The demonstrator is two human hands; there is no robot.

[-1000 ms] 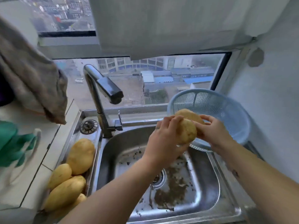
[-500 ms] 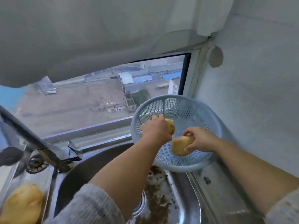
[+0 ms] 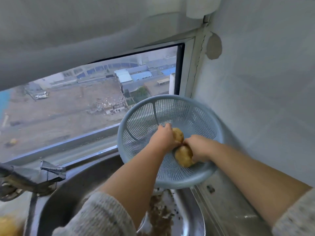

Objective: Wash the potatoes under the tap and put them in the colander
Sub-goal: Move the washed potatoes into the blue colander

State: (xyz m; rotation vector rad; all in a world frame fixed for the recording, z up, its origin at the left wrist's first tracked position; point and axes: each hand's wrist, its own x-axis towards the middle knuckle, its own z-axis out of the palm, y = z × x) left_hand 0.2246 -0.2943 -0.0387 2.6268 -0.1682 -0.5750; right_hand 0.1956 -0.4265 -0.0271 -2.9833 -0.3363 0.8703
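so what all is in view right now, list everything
colander: one, pale blue, at the sink's right edge, in the wall corner
far potato: one, yellow-brown, inside the colander
near potato: one, yellow-brown, inside the colander, nearer its front rim
sink: one, steel, bottom centre
dirt: brown scatter, in the sink
tap: one, dark, left edge, blurred
window: one, behind the sink
sleeves: two, grey knit, bottom corners
left hand: fingers round the far potato
right hand: fingers round the near potato

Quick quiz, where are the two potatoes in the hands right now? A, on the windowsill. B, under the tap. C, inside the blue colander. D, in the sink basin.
C: the left hand holds the farther potato and the right hand the nearer potato, both low inside the blue colander.
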